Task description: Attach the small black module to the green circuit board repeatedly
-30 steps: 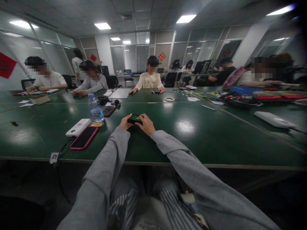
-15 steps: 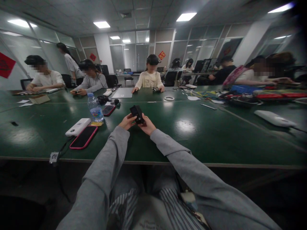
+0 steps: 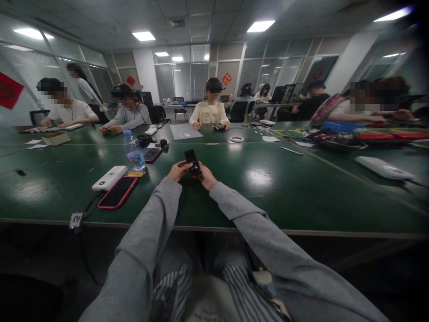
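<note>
Both my hands are closed around a small black device (image 3: 191,160), held above the green table (image 3: 228,208). A dark screen-like panel fills its upper part, with small light marks below; its exact kind is unclear. My left hand (image 3: 178,171) grips its left side, thumb across the front near the lower edge. From the right, my right hand (image 3: 206,175) supports the lower side, with some fingers hidden behind the device. To the left of my hands lie a phone in a pink case (image 3: 118,192) and a white power bank (image 3: 110,178).
A water bottle (image 3: 134,152) stands left of my hands, near another phone (image 3: 152,154). A tape roll (image 3: 236,139) and a pen (image 3: 291,151) lie farther off. A white device (image 3: 382,166) is at right. Several people sit around the table.
The device has turned in my hands, so its dark panel now faces me more squarely. Across the table, a grey flat sheet or case has shifted toward the person in front.
</note>
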### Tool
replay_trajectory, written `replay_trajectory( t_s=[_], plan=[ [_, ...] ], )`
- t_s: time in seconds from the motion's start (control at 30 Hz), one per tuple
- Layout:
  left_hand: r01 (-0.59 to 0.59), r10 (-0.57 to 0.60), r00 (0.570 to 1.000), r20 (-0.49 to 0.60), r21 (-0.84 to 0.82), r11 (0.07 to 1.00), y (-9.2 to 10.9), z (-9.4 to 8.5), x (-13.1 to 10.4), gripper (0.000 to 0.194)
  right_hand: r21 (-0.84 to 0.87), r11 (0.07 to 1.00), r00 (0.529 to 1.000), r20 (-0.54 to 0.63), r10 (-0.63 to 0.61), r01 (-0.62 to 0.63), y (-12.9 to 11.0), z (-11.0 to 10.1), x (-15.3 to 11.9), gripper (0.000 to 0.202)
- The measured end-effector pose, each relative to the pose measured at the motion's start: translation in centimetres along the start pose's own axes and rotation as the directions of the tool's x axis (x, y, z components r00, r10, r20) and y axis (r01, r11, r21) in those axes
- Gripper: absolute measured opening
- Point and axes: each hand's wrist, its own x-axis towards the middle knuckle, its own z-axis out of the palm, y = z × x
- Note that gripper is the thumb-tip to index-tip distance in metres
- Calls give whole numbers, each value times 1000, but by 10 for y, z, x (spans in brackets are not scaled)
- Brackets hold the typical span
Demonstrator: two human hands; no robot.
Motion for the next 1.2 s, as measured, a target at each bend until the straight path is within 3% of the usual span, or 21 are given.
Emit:
replay_trajectory(
  t_s=[0.1, 0.27, 0.5, 0.7, 0.93, 1.2],
  plan=[
    [-19, 20, 999, -43, 23, 1000, 0, 0, 1, 47, -122, 985, 993, 12, -117, 118, 2, -1, 1, 44],
    [-8, 15, 998, -60, 117, 993, 3, 3, -4, 50, -181, 949, 964, -20, -264, 256, 3, -6, 5, 47],
    [34, -5, 994, -110, 259, 965, 9, 9, -13, 57, -42, 992, 993, 4, -120, 120, 1, -13, 10, 47],
    [29, 5, 994, -108, 317, 948, 11, 8, -15, 61, -44, 996, 996, 6, -84, 84, 0, -15, 12, 46],
    [61, -29, 993, -111, 292, 954, 14, 10, -18, 62, -25, 998, 995, 84, -57, 60, -3, -22, 12, 42],
    [75, -65, 996, -55, 207, 975, 19, 13, -22, 65, -40, 996, 993, 90, -76, 80, -2, -25, 13, 46]
  ],
)
